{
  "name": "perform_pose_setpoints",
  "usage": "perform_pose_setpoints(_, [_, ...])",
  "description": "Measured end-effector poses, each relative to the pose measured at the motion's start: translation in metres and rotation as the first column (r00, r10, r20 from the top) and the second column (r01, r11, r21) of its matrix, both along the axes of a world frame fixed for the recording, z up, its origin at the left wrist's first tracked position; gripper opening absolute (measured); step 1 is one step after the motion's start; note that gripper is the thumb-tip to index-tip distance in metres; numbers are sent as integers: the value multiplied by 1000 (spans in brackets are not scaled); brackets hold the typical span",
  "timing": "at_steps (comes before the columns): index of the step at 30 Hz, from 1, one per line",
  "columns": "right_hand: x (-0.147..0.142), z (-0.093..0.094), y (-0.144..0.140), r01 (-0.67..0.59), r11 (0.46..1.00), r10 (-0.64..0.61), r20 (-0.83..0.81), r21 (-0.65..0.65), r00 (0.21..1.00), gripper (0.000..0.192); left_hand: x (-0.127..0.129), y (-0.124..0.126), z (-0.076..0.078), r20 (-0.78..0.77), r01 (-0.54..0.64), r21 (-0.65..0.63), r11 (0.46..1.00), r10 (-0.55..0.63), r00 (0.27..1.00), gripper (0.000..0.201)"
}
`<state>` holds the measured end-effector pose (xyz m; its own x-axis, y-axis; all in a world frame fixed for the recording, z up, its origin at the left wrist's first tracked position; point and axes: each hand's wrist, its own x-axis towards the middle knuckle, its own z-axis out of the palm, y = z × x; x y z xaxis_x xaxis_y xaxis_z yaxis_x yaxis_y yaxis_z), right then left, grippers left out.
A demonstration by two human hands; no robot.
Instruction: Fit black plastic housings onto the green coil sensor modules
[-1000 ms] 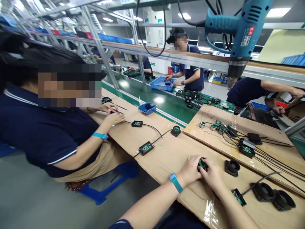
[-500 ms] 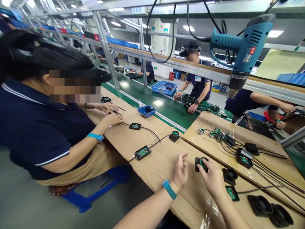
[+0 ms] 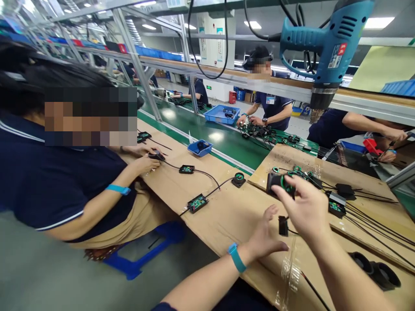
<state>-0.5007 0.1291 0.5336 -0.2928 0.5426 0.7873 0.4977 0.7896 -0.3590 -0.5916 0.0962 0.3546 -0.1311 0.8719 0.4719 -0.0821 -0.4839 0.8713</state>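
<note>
My right hand (image 3: pixel 306 209) is raised above the cardboard-covered bench, thumb and fingers closed on a black square-flanged housing (image 3: pixel 275 181) with a green ring inside. My left hand (image 3: pixel 262 237) is lower and to its left, holding nothing, fingers and thumb spread. Just beyond my left fingers is a small black box (image 3: pixel 283 226) with a cable at its side; whether it hangs or rests on the bench I cannot tell. Another black housing with a green ring (image 3: pixel 238 179) lies farther off, near an open black box with a green circuit board (image 3: pixel 197 203).
A co-worker (image 3: pixel 61 172) sits at the left, hands on a cabled part. A blue drill (image 3: pixel 337 47) hangs overhead at the right. Cabled boxes (image 3: pixel 337 204) lie on the raised board, black round housings (image 3: pixel 384 274) at lower right. A blue tray (image 3: pixel 200 147) stands at the bench's back edge.
My right hand has lifted the housing up toward the camera. My left hand has moved right and lower, spreading its fingers. The small black box now shows between my hands.
</note>
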Motion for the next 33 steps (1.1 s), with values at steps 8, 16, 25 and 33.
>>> perform_pose_setpoints(8, [-55, 60, 57, 301, 941, -258, 253, -152, 932, 47, -1, -45, 65, 498, 608, -235, 758, -443, 745, 57])
perform_pose_setpoints(16, [-99, -104, 67, 381, 763, 5, 595, -522, 804, 31, -146, -107, -1, 351, 292, -770, 568, -6, 936, 47])
perform_pose_setpoints(25, [-161, -120, 65, 256, 689, 34, 383, -678, 923, 43, -259, -61, -6, -455, -536, -658, 529, 287, 843, 84])
perform_pose_setpoints(33, [-65, -104, 120, 172, 844, 41, 381, -508, 924, 37, -304, -21, -1, -952, -841, 42, 539, 278, 130, 40])
